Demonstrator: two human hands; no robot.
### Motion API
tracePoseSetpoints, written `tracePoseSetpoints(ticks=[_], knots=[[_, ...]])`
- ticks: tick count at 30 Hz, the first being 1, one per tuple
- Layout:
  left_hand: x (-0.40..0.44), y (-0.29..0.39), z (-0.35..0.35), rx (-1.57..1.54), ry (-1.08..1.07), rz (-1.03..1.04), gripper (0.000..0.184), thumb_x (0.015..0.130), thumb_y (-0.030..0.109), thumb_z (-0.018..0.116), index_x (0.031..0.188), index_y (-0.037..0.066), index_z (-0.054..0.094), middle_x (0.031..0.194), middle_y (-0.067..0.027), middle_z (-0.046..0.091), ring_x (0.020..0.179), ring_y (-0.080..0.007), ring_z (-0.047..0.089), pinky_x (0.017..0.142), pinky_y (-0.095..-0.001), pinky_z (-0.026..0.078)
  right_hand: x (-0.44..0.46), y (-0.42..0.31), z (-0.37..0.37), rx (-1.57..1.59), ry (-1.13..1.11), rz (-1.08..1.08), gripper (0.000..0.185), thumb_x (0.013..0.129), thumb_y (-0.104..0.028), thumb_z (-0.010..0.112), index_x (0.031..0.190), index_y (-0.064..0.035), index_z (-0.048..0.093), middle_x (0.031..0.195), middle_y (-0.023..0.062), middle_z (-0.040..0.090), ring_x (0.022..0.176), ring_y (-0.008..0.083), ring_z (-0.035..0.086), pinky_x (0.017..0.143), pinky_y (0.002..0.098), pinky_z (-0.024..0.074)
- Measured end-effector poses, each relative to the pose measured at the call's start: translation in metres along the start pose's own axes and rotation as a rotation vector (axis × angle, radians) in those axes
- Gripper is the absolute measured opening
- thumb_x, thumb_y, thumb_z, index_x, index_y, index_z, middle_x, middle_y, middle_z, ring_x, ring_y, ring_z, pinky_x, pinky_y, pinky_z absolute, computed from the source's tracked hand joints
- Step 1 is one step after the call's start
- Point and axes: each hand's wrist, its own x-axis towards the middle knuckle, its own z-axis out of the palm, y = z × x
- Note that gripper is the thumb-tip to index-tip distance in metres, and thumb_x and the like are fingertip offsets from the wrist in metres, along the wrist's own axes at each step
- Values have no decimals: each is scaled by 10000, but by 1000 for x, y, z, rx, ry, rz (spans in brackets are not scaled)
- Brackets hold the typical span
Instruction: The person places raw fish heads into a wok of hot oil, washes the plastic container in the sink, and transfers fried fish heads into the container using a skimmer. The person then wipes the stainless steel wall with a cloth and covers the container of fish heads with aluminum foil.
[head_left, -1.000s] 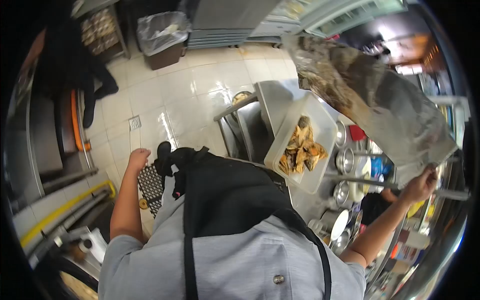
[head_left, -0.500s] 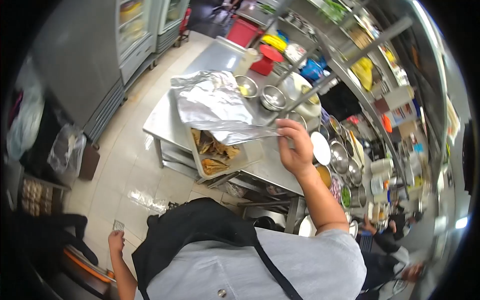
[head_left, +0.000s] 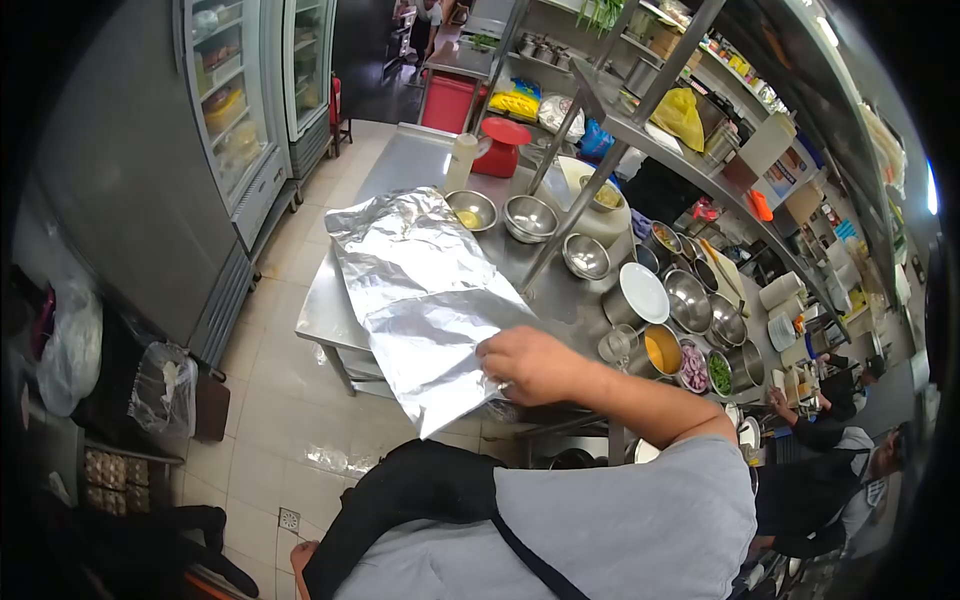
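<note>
A large crinkled sheet of aluminium foil (head_left: 420, 290) lies over the end of the steel table, its near corner hanging past the edge. My right hand (head_left: 530, 365) is closed on the foil's right edge, fingers bent in a pinch. Beneath the foil, the plastic tray with dried brown pieces is hidden from view. My left hand (head_left: 303, 555) hangs low at my side, away from the table and partly behind my black apron (head_left: 400, 510); its fingers hardly show.
Steel bowls (head_left: 531, 218) and a red scale (head_left: 502, 147) stand along the steel table (head_left: 395, 165). Further right are a white lid (head_left: 643, 292), a pot of orange liquid (head_left: 661, 349) and chopped onions (head_left: 694, 366). A fridge (head_left: 225, 120) lines the left; a co-worker (head_left: 820, 490) stands at right.
My right hand has come down and nearer to me, drawing the foil over the tray, which was partly uncovered before. The foil now lies flatter. My left hand has moved lower in view.
</note>
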Motion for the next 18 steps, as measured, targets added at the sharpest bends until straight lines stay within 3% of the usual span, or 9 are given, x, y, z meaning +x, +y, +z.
tracePoseSetpoints(ticks=[4, 6, 9, 10, 12, 13, 15, 18], knots=[[-23, 17, 9, 108, 65, 68, 193, 770, 105, 673, 841, -72, 646, 648, -110, 620, 635, -187, 615, 613, -333, 504, -28, 30, 65, -196, -102, 127, 353, 639, -100, 691, 973, -56, 585, 1172, 116, 541, 1109, 282, 512, 900, 380, 422], [-62, 77, 16, -17, 92, 311, 170, 769, 72, 668, 858, -71, 649, 699, -125, 641, 669, -189, 619, 642, -319, 504, -28, 21, 59, -164, -118, 142, 349, 652, -93, 696, 983, -63, 588, 1183, 121, 539, 1125, 282, 506, 903, 380, 420], [-122, 158, 24, 76, 74, 495, 177, 770, 56, 683, 886, -74, 652, 738, -121, 656, 692, -176, 620, 660, -300, 500, -8, -4, 38, -123, -108, 137, 323, 699, -78, 701, 1003, -68, 592, 1182, 128, 544, 1100, 287, 533, 886, 381, 440], [-123, 172, 29, 79, 75, 501, 177, 770, 56, 683, 886, -74, 652, 738, -121, 656, 692, -176, 620, 660, -300, 500, 3, -14, 40, 70, -34, 114, 304, 730, -83, 692, 1017, -62, 593, 1154, 125, 565, 1055, 291, 561, 865, 377, 457], [-124, 191, 36, 52, -179, 555, 181, 781, 48, 688, 901, -82, 651, 746, -84, 660, 698, -134, 605, 659, -278, 492, 29, -35, 64, 434, 55, 114, 239, 794, -81, 650, 1025, -45, 599, 1063, 123, 609, 961, 291, 607, 806, 368, 488], [-130, 202, 36, 55, -177, 553, 181, 781, 48, 688, 901, -82, 651, 746, -84, 660, 698, -134, 605, 659, -278, 492, 44, -46, 86, 608, 67, 137, 195, 828, -75, 618, 1018, -35, 602, 1000, 123, 632, 911, 288, 625, 769, 364, 503], [-139, 225, 29, -11, -606, 477, 174, 809, 48, 670, 919, -86, 654, 786, -42, 665, 711, -98, 586, 649, -257, 479, 78, -70, 128, 825, -118, 283, 172, 843, -97, 588, 999, -29, 615, 917, 125, 651, 854, 287, 639, 757, 377, 502], [-143, 233, 16, 46, -709, 367, 152, 846, 55, 632, 935, -64, 665, 831, -22, 663, 712, -87, 575, 649, -250, 472, 111, -81, 248, 700, -419, 212, 184, 830, -175, 600, 932, -40, 672, 864, 132, 667, 811, 275, 641, 757, 379, 495]])
